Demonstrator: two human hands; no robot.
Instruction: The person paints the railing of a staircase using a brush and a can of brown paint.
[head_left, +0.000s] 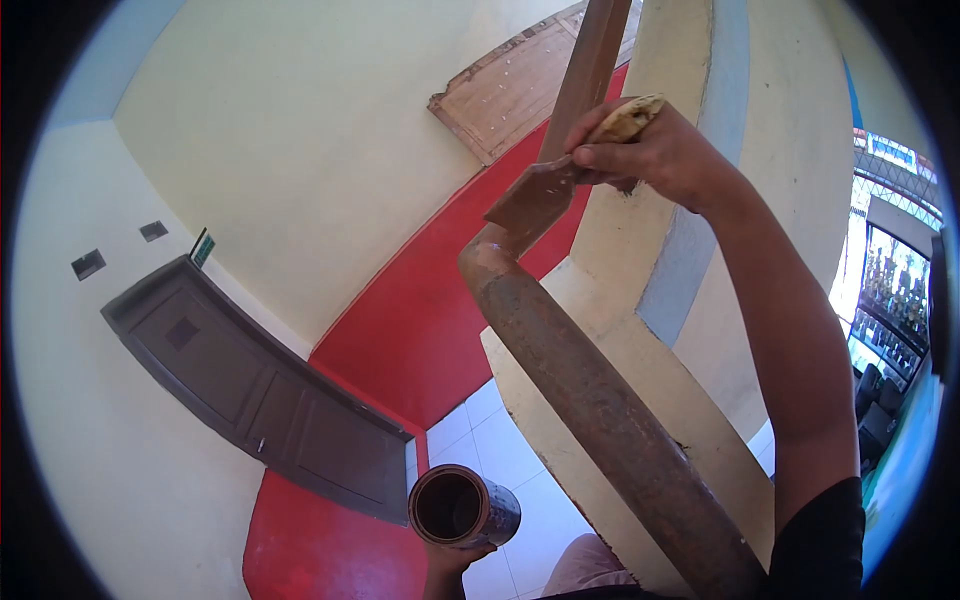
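Your right hand (655, 150) pinching a worn paintbrush (560, 185), its bristles touching the rusty brown handrail (600, 400) near its bend, your left hand (455, 560) gripping a paint-stained can (462, 507) from below, low beside the rail, a grey door (250, 390) lying beyond.

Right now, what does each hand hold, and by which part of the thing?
The right hand grips a flat paintbrush by its pale wooden handle. The left hand holds a round brown tin can from below, at its base.
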